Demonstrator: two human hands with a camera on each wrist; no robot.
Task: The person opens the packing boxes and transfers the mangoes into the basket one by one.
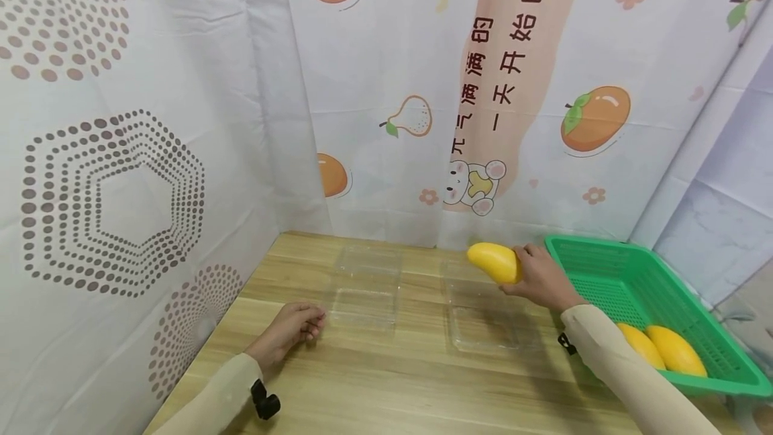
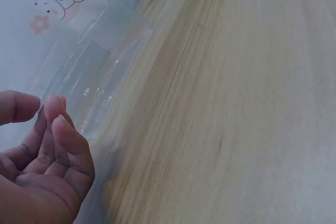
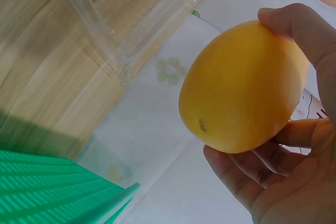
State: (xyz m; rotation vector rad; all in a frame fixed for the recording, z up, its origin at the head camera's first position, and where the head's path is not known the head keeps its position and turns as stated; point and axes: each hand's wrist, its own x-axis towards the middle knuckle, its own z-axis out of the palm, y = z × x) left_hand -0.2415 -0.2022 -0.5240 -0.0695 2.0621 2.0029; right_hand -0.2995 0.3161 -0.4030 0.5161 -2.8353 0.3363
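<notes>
A yellow mango (image 1: 496, 263) is held in my right hand (image 1: 540, 278), raised over the back part of the right clear plastic container (image 1: 483, 327). In the right wrist view, the thumb lies on one side of the mango (image 3: 241, 87) and the fingers curl round the other. My left hand (image 1: 290, 331) is beside the left clear plastic container (image 1: 365, 294), its fingers loosely curled. The left wrist view shows its thumb and fingertips by the edge of the container (image 2: 100, 77); whether they touch it, I cannot tell.
At the right of the wooden table (image 1: 386, 388) stands a green basket (image 1: 628, 247), with two mangoes (image 1: 673, 351) visible at its near end. A printed curtain (image 1: 374, 180) hangs behind the table, and a patterned sheet (image 1: 229, 119) lines the left side.
</notes>
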